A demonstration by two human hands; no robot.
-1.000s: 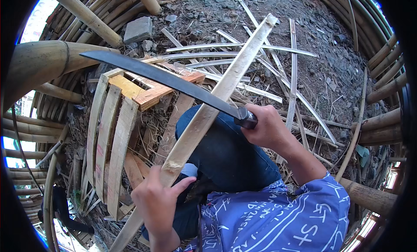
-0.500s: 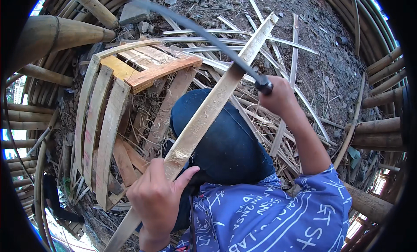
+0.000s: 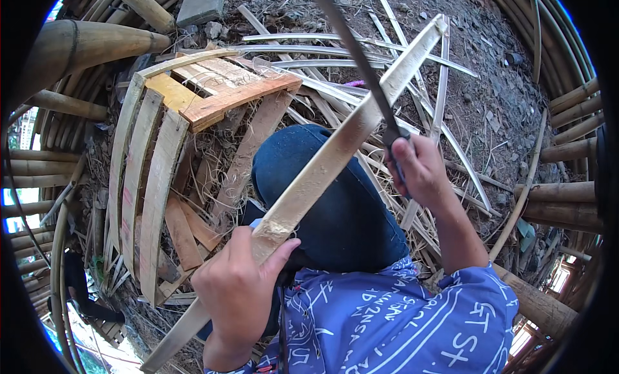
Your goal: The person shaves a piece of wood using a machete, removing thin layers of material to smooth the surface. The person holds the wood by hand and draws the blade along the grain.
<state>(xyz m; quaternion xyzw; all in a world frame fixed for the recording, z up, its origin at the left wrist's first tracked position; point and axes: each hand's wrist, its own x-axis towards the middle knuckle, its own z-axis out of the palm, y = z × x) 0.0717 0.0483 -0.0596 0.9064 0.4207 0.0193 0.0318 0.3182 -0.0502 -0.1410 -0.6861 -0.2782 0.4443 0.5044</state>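
A long split-bamboo strip (image 3: pixel 335 148) slants from the lower left to the upper right, crossing over my dark-trousered knee (image 3: pixel 293 164). My left hand (image 3: pixel 235 287) is wrapped round its lower part, with the thumb along the edge next to a rough node. My right hand (image 3: pixel 422 171) grips the handle of a machete (image 3: pixel 354 48). The long dark blade points up and away and crosses the strip beyond my knee. Whether its edge bites into the bamboo I cannot tell. The blade's tip runs past the top of the view.
A slatted wooden crate (image 3: pixel 248 95) with shavings on it stands at my left. Several split strips (image 3: pixel 313 51) lie crossed on the dirt ahead. Bamboo poles (image 3: pixel 97 44) line both sides, and a grey block (image 3: pixel 200 6) sits at the far left.
The machete has swung from pointing far left to pointing more straight ahead, and my right hand has come slightly nearer. The strip's far end has shifted right. My left hand keeps its grip.
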